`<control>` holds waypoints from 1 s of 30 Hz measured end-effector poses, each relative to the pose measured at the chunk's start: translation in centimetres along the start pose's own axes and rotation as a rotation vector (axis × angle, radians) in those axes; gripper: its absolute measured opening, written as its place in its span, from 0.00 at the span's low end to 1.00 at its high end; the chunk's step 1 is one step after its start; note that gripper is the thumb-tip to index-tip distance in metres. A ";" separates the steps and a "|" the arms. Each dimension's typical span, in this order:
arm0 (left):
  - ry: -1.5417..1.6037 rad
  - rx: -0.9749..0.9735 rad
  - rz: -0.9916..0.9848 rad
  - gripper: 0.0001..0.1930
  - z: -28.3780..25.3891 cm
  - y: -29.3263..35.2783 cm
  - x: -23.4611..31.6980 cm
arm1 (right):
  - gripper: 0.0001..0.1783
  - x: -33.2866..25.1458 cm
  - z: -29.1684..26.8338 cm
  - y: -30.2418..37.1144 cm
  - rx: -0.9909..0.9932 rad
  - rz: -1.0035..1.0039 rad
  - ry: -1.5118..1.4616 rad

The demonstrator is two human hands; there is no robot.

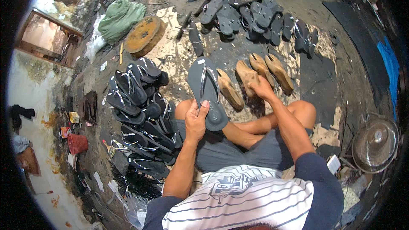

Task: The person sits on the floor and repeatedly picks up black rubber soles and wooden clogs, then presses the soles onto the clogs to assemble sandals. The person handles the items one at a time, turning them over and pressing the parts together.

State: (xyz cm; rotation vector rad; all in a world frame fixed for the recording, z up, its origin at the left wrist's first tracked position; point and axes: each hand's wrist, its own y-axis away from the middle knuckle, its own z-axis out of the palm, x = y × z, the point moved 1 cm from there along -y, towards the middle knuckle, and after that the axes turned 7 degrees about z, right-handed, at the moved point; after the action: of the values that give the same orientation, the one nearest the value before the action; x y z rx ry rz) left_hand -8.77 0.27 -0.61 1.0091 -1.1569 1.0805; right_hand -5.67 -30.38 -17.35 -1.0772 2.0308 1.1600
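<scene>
My left hand [196, 120] grips a dark grey flip-flop [199, 79] near its heel, thumb on the footbed. Silver straps cross it, and a small white label sits at its toe end. To its right, my right hand [261, 89] is closed on a wooden shoe last [246, 76] with a split toe. Two more wooden lasts stand just beyond, one of them a last [279, 73] at the right end. Another last [229, 90] lies between the flip-flop and my right hand, partly covered by the flip-flop.
Strapped flip-flops [135, 86] are piled at my left. Farther ahead lie several dark soles [228, 19]. A round wooden block [145, 36] and a green sack [121, 20] are at the far left. A fan [375, 142] stands at the right, a red basket [77, 143] by the left wall.
</scene>
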 end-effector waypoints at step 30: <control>0.748 -0.172 0.262 0.25 2.3 -4.0 10.7 | 0.36 -16.3 1.8 26.0 0.237 -0.863 -0.432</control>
State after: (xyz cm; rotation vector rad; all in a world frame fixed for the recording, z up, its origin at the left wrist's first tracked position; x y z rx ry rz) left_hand -4.47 -1.47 10.09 0.2602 -0.7484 1.3759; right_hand -19.14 -14.92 5.60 -1.2503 1.1247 0.6002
